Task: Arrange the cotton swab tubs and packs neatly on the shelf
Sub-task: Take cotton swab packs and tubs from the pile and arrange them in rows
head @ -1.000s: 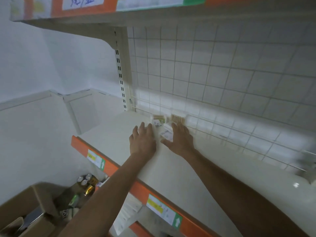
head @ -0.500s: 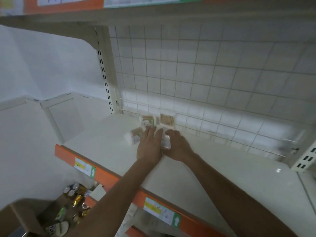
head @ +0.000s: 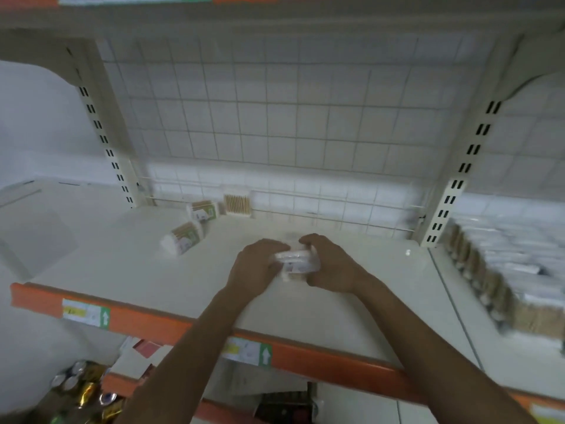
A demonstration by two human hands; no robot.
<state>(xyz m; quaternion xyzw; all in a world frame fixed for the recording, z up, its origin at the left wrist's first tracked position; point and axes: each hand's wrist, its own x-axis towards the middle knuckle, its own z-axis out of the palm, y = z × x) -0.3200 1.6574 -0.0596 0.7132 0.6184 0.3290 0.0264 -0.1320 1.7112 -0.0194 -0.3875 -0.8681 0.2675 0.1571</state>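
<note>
At six o'clock, the orange shelf edge (head: 171, 325) is being crossed by both forearms. Just beyond it, near the middle of the shelf (head: 382, 301), a round cotton swab tub (head: 296, 261) is being held between the left hand (head: 256, 268) and the right hand (head: 334, 268). Both grips are being closed round its sides, with fingers curled over the lid. Whether the tub is being rested on the shelf or lifted just clear cannot be told through the blur.

A second ago both hands were being laid flat at the loose cluster by the back grid. Now the tub is being drawn away from that cluster, toward three o'clock. One item is judged as being singled out for placing, with the tidying barely begun.

At ten o'clock from the hands, a tipped pack (head: 183, 240) is being left on its side, well apart. Farther, at eleven o'clock, a second pack (head: 203, 211) is being left askew just beside an upright pack (head: 237, 205) against the wire grid (head: 275, 133). At three o'clock, in the neighbouring bay, stocked rows (head: 504, 270) are being shown blurred.
</note>
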